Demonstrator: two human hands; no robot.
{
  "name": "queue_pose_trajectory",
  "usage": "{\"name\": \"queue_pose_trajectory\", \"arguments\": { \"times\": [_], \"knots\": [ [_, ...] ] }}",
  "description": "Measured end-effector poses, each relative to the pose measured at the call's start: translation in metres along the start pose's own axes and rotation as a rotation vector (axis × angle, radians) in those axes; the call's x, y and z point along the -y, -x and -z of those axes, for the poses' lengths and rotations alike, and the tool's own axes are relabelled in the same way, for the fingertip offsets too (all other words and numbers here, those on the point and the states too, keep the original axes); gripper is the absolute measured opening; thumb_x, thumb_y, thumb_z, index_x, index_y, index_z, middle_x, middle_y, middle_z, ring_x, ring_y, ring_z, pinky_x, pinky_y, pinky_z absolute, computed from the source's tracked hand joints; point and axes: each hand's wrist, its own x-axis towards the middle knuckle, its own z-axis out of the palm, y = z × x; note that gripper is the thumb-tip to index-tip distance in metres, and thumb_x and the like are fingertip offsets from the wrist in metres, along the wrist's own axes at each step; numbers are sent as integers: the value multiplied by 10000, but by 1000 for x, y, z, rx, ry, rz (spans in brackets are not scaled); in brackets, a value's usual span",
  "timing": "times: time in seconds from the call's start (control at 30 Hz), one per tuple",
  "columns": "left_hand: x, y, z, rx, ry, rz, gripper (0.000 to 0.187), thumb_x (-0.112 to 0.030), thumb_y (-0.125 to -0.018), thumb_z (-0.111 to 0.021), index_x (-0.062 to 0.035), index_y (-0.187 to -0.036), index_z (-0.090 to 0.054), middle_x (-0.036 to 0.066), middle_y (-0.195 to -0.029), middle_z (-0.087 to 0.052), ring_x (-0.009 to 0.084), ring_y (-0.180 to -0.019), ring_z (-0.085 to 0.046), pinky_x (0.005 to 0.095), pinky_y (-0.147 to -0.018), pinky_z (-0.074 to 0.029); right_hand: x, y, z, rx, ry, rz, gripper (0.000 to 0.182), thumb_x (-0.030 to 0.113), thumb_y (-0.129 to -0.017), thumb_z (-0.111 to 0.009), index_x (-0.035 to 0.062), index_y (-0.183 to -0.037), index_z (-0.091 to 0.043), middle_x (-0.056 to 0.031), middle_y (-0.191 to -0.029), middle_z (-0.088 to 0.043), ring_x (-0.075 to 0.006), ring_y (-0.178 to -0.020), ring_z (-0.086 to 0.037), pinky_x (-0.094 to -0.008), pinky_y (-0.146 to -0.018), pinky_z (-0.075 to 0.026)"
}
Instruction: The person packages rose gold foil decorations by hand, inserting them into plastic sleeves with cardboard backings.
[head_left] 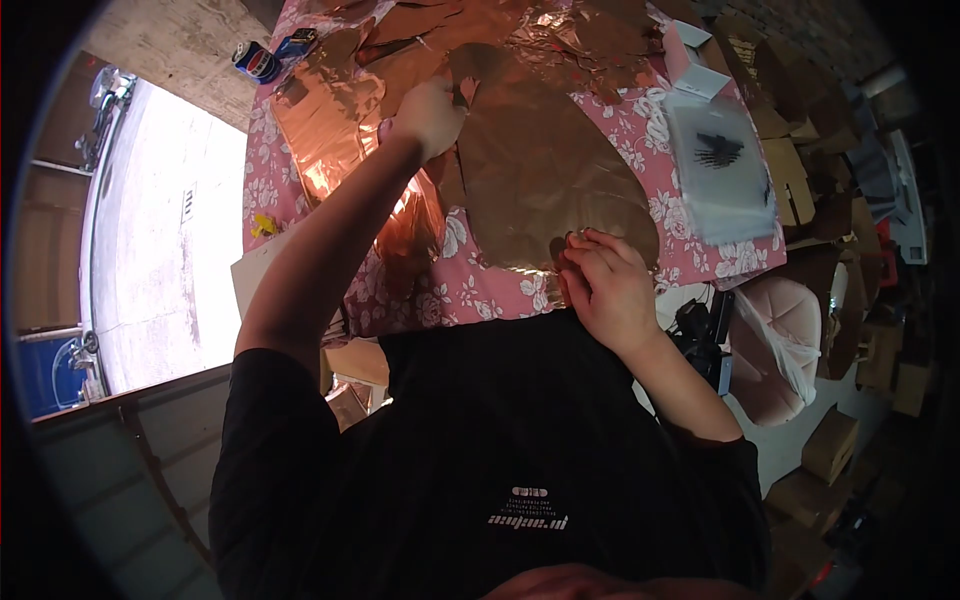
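Note:
A large copper-brown foil sheet [545, 165] with a rounded right edge lies over the pink floral tablecloth [470, 295]. My right hand [610, 285] is at its near edge, fingers bent together with the thumb, pinching the foil there. Further off, my left hand [430, 118] is closed at the sheet's left edge. Its fingertips point away from me, and what they grip is hidden; a small dark shape shows just beyond them. Shiny, creased copper foil [335, 125] spreads under and left of that hand, and a loose strip [410, 235] hangs toward me below my left wrist.
More crumpled foil [580, 40] covers the table's far side. A dark blue can [256, 62] stands at the far left corner. Clear plastic bags [720, 170] and a white box [695, 60] lie at right. A padded chair [775, 345] and cardboard boxes stand beyond the right edge.

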Motion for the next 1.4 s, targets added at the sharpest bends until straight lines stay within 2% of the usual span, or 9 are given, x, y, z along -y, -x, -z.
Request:
{"name": "queue_pose_trajectory", "arguments": {
  "times": [0.4, 0.5, 0.8, 0.97, 1.1, 1.17, 1.3, 1.37, 1.4],
  "knots": [
    [-20, 1, 4, 38, -84, 50, 359, -145, -908, -701, 75, -1192, -684, 350, -1155, -731, 506, -1127, -710, 552, -1001, -559, 4, -4, 1, 27, 7, -21, 280, 71, -831, -845, 35, -1092, -753, -123, -1197, -791, -342, -1196, -714, -461, -1037, -567],
    [-15, -2, 4, 48, -151, 31, 422, -146, -934, -719, 44, -1306, -667, 304, -1064, -766, 447, -1079, -752, 524, -933, -577, 3, -6, 2, 37, 6, -24, 280, 72, -832, -844, 36, -1095, -754, -124, -1196, -791, -343, -1197, -713, -454, -1030, -570],
    [-13, -3, 6, 14, -205, 12, 511, -170, -923, -719, 48, -1368, -594, 335, -1169, -735, 508, -1139, -704, 539, -975, -561, 8, -6, 3, 6, 14, -11, 269, 74, -836, -845, 45, -1087, -753, -105, -1199, -795, -337, -1192, -712, -451, -1007, -572],
    [-33, 0, 38, -157, -25, 13, 590, -227, -913, -764, 47, -1411, -607, 271, -1078, -753, 432, -1054, -735, 492, -938, -579, 17, -8, 14, -65, -27, 19, 237, 36, -830, -843, 38, -1050, -753, -107, -1160, -800, -341, -1187, -713, -442, -986, -577],
    [-18, 10, 75, -218, -183, -34, 554, -253, -908, -783, 20, -1374, -664, 213, -1069, -762, 390, -1005, -745, 455, -918, -585, 19, -12, 27, -119, -79, 47, 214, -15, -821, -829, 25, -1015, -747, -123, -1098, -802, -360, -1155, -726, -438, -951, -593],
    [-11, 28, 103, -147, -18, 39, 492, -251, -916, -794, -4, -1332, -707, 173, -1132, -757, 332, -1054, -741, 418, -942, -579, 20, -12, 32, -127, -82, 39, 205, -19, -822, -825, 23, -1006, -745, -127, -1082, -801, -363, -1148, -729, -441, -945, -596],
    [34, 73, 143, -112, -204, -34, 551, -243, -882, -828, -20, -1367, -691, 192, -1226, -738, 335, -1181, -708, 396, -1034, -555, 28, -18, 35, -119, -133, 34, 173, -28, -824, -818, 22, -973, -745, -136, -1045, -803, -361, -1145, -734, -446, -945, -597],
    [69, 99, 148, 60, -191, -306, 602, -186, -864, -898, -19, -1395, -669, 167, -1321, -706, 295, -1284, -671, 412, -1056, -545, 31, -24, 29, -111, -157, 50, 151, -29, -829, -816, 20, -953, -746, -133, -1035, -805, -361, -1145, -734, -443, -946, -597],
    [74, 109, 144, 37, -21, -314, 618, -157, -832, -924, -28, -1379, -667, 176, -1341, -698, 349, -1317, -655, 405, -1085, -541, 34, -29, 27, -94, -166, 70, 150, -30, -830, -816, 19, -953, -746, -131, -1036, -805, -359, -1144, -735, -441, -942, -600]
  ]
}}
